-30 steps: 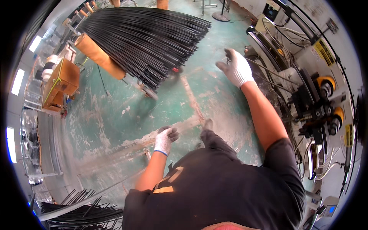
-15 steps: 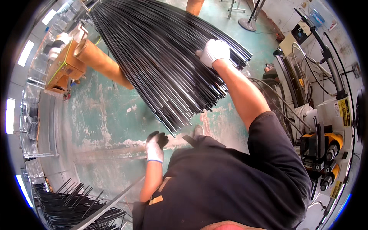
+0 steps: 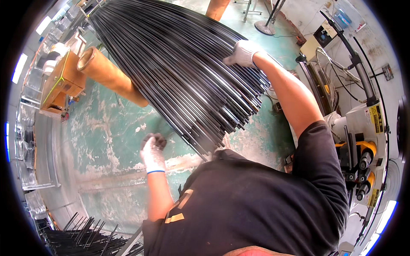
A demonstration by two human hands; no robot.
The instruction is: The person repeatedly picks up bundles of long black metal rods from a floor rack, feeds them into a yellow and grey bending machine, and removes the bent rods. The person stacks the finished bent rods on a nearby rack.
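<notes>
A wide bundle of long black rods point(image 3: 179, 64) fans out ahead of me, their uneven ends pointing toward my body. My right hand point(image 3: 242, 54), in a whitish glove, lies on the right side of this bundle. Its thumb points left across the rods, and its fingers curl down over them, their tips hidden. To the left of the rod ends, above the floor, hangs my left hand point(image 3: 154, 153). That glove is white with a dark finger part and a blue cuff edge; the fingers are curled in, and nothing shows in them. It is apart from the bundle.
A thick brown cardboard tube point(image 3: 112, 77) lies under the bundle's left side, beside a cardboard box point(image 3: 64, 81). More black rods point(image 3: 85, 239) lie at lower left. A machine with yellow-and-black parts point(image 3: 363, 158) stands at right, with cables point(image 3: 337, 68) behind it.
My left hand has moved left and slightly up, away from the rod ends. My right hand has turned a little on the rods. The view has shifted, with my body nearer the rod ends.
</notes>
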